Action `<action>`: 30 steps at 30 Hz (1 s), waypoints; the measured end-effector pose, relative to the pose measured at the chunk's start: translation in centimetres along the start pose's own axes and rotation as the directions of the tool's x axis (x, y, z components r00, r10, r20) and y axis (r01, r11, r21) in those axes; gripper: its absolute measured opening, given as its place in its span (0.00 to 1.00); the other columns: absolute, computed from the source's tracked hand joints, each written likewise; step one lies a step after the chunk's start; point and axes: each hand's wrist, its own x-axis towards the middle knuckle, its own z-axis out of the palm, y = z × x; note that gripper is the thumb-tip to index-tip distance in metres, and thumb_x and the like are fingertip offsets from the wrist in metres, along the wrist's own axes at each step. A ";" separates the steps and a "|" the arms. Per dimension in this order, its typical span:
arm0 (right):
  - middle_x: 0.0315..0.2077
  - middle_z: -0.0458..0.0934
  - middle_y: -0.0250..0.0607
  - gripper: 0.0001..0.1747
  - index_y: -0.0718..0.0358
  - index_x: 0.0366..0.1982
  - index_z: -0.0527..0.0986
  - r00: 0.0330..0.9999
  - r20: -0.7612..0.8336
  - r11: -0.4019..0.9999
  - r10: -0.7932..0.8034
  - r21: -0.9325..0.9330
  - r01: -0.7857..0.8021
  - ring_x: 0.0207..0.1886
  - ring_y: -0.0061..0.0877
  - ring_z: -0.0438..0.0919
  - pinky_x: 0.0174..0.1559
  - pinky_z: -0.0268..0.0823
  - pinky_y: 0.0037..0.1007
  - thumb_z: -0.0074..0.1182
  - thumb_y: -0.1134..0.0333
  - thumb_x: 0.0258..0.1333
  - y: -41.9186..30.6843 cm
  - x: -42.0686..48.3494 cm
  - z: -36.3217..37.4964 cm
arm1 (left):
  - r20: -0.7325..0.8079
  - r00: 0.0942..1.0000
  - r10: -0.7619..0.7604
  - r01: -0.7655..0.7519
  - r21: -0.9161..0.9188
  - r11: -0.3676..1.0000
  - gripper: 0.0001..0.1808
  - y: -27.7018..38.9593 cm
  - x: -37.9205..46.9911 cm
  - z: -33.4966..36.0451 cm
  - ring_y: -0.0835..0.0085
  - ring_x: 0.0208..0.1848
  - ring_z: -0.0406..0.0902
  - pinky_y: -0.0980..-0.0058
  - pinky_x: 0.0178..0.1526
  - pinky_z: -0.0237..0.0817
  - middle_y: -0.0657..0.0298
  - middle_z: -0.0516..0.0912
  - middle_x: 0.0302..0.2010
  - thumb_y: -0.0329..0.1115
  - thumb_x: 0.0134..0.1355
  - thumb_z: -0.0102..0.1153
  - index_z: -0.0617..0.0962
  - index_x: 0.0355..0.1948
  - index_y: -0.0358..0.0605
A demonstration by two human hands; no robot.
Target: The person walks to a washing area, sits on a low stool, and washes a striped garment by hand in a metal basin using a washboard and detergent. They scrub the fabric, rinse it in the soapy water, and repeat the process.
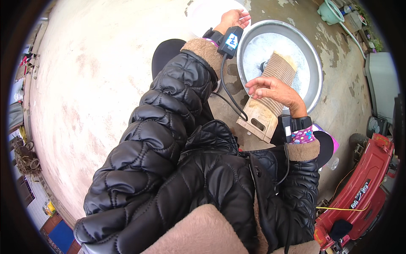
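My left hand (234,20) reaches out at the top, fingers apart and holding nothing. It is over the edge of a white basin (203,19), which is washed out by glare. To the right stands a round metal basin (312,63). A ridged wooden washboard (283,68) leans in it, its end with the slotted handle hole sticking out towards me. My right hand (279,92) is over the washboard's ridges with bent fingers and nothing in its grasp; whether it touches the wood I cannot tell. Beside the board in the basin, a small dark object (263,66) is partly hidden.
Concrete ground (88,95) spreads to the left, with wet patches around the basins. On the right are a red vehicle or machine (355,190) and a grey bin-like box (382,82). A pale green tub (330,12) stands at the upper right. Cables run along both my wrists.
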 end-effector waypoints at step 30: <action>0.56 0.66 0.53 0.32 0.67 0.57 0.63 0.520 -0.824 0.784 0.225 -0.163 -0.599 0.60 0.38 0.65 0.60 0.57 0.36 0.53 0.58 0.55 19.4 -0.5 -9.2 | -0.163 0.918 -0.362 0.394 0.261 0.881 0.21 -18.2 -2.0 -6.2 0.60 0.53 0.72 0.67 0.54 0.66 0.49 0.71 0.54 0.31 0.64 0.41 0.64 0.58 0.36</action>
